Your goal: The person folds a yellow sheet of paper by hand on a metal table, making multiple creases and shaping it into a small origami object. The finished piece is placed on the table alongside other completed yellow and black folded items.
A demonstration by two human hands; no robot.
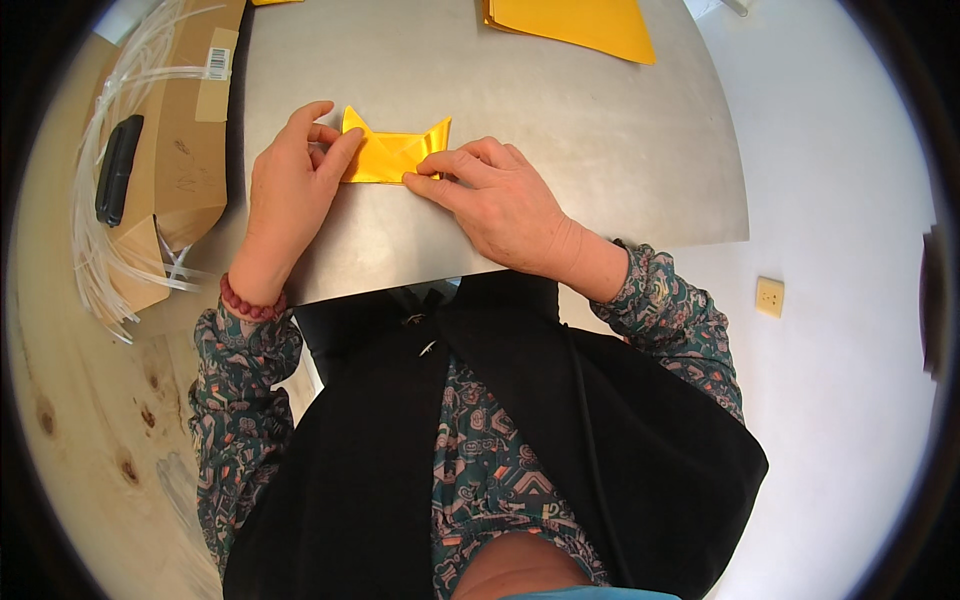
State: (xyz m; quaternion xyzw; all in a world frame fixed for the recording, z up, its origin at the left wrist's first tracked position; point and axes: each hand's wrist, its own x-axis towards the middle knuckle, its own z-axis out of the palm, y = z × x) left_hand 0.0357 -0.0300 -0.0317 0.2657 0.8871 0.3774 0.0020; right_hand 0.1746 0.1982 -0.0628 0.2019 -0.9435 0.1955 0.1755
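A small folded piece of shiny yellow paper (388, 158) lies on the grey metal table (600, 140) close to its near edge. Two pointed corners stick up from its far side, one at each end. My left hand (300, 165) pinches the left end between thumb and fingers, with the forefinger raised off it. At the right end, the thumb and fingertips of my right hand (490, 195) press on the lower right corner. Part of each end is hidden beneath my fingers.
A stack of flat yellow sheets (575, 25) rests at the table's far side. Left of the table stands a cardboard box (190, 150) with clear plastic strips (95, 190) and a black handle-like object (120, 170). A wall socket (769, 297) is on the right.
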